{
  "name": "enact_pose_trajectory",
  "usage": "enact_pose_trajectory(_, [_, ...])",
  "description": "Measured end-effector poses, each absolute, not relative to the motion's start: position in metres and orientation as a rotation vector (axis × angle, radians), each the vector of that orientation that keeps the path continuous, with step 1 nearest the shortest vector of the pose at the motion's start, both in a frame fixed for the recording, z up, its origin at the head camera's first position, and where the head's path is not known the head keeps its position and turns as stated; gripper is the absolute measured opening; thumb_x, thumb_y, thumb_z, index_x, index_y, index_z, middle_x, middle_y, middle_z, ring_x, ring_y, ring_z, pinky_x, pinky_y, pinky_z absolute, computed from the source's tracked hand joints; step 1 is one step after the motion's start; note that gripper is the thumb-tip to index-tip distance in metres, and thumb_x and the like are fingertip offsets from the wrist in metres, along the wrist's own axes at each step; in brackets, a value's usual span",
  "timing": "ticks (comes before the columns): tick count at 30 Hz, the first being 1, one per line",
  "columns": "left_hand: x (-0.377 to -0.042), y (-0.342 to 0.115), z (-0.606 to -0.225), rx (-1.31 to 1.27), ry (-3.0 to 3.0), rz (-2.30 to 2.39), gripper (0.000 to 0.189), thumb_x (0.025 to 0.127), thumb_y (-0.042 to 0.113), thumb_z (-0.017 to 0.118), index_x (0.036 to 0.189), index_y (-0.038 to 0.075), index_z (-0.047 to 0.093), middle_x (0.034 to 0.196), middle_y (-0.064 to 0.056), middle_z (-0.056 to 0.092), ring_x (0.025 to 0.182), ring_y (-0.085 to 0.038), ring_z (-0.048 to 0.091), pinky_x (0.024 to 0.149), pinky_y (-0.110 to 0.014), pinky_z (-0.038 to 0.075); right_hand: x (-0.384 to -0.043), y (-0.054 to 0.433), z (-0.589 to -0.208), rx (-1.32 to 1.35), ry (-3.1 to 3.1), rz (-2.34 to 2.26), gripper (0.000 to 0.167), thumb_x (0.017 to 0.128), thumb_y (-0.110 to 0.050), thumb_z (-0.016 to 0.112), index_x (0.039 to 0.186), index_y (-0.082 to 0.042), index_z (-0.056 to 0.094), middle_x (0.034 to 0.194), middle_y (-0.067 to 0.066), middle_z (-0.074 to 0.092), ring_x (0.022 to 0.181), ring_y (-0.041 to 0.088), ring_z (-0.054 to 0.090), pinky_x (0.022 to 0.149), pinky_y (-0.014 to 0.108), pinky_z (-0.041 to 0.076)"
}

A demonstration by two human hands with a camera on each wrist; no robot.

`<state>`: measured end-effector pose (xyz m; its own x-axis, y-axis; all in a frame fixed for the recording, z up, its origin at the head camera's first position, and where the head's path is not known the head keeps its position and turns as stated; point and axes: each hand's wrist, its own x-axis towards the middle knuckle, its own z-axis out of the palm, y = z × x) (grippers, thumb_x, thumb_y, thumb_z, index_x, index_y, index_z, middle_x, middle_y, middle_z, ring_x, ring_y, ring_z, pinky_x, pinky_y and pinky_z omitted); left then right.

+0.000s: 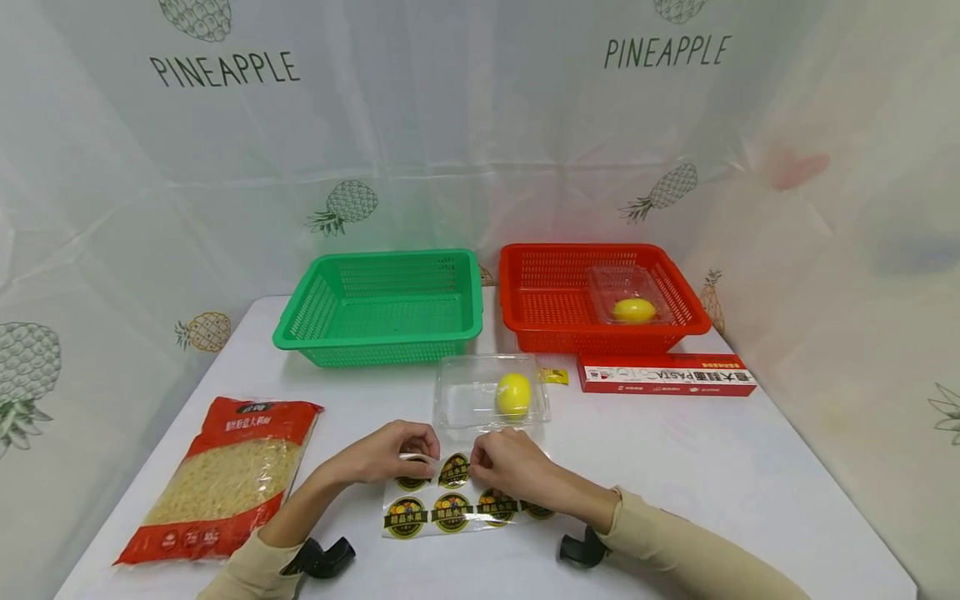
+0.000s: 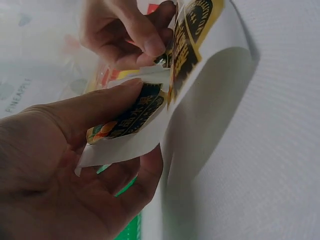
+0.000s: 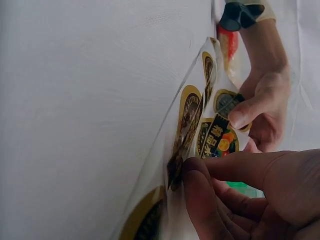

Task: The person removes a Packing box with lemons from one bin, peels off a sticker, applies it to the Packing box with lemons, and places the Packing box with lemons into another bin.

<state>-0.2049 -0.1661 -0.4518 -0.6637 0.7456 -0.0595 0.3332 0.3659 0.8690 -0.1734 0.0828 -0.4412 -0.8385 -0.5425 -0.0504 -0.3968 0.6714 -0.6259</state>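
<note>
A sheet of round black-and-gold stickers [image 1: 452,512] with fruit pictures lies on the table in front of the person. My left hand [image 1: 390,457] pinches its far left part, thumb on top and fingers beneath; the backing [image 2: 210,95] bends up from the table in the left wrist view. My right hand [image 1: 517,462] pinches with thumb and forefinger at the edge of a sticker [image 3: 218,137]; whether that sticker has come off the sheet I cannot tell. Just beyond the hands stands a clear plastic box [image 1: 468,396] with a yellow lemon [image 1: 513,395] in it.
Behind are a green basket [image 1: 382,340] and a red basket [image 1: 592,340], the red one holding another clear box [image 1: 603,287] with a lemon [image 1: 634,311]. A red pasta box [image 1: 667,375] and small yellow packet [image 1: 555,377] lie right; a pasta bag [image 1: 232,479] lies left.
</note>
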Motion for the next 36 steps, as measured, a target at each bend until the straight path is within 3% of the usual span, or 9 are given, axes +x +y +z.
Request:
enact_pose_trajectory(9, [-0.205,-0.166,-0.452,0.911,2.311,1.162,0.013,0.09,0.013,0.07,0.101,0.012,0.064,0.092,0.0,0.07,0.083,-0.004,0.062,0.08,-0.021,0.05,-0.175,0.083,-0.442,-0.837,2.712,-0.83,0.011,0.089,-0.013,0.066,0.08,-0.018,0.063,0.058,-0.013,0.055,0.043,-0.002,0.049,0.049,0.016,0.043])
enact_pose_trajectory(17, [-0.202,-0.165,-0.454,0.885,2.369,1.121,0.015,0.088,0.011,0.071,0.102,0.009,0.064,0.091,0.0,0.067,0.082,-0.004,0.058,0.077,-0.019,0.049,-0.173,0.09,-0.444,-0.824,2.627,-0.932,0.009,0.092,-0.014,0.065,0.083,-0.018,0.063,0.064,-0.012,0.06,0.047,-0.002,0.055,0.05,0.017,0.046])
enact_pose_trajectory(22, [-0.201,-0.165,-0.454,0.897,2.453,1.071,0.018,0.088,0.018,0.073,0.103,0.011,0.066,0.093,0.001,0.069,0.084,-0.002,0.059,0.076,-0.02,0.051,-0.173,0.097,-0.439,-0.802,2.581,-0.989,0.008,0.092,-0.016,0.065,0.084,-0.018,0.064,0.067,-0.011,0.062,0.049,0.001,0.058,0.048,0.018,0.047])
enact_pose_trajectory(29, [-0.198,-0.167,-0.45,0.912,2.573,1.04,0.022,0.086,0.022,0.075,0.104,0.011,0.068,0.097,-0.002,0.066,0.088,-0.013,0.061,0.075,-0.025,0.053,-0.173,0.106,-0.429,-0.82,2.604,-1.018,0.008,0.091,-0.015,0.065,0.084,-0.017,0.065,0.07,-0.011,0.063,0.053,0.003,0.059,0.05,0.019,0.047])
enact_pose_trajectory(36, [-0.185,-0.162,-0.437,0.823,2.747,0.872,0.014,0.089,0.023,0.072,0.1,0.015,0.07,0.098,0.002,0.065,0.093,-0.019,0.063,0.077,-0.032,0.054,-0.174,0.111,-0.421,-0.807,2.587,-1.065,0.008,0.092,-0.018,0.065,0.084,-0.019,0.065,0.073,-0.011,0.064,0.055,0.006,0.063,0.049,0.02,0.05])
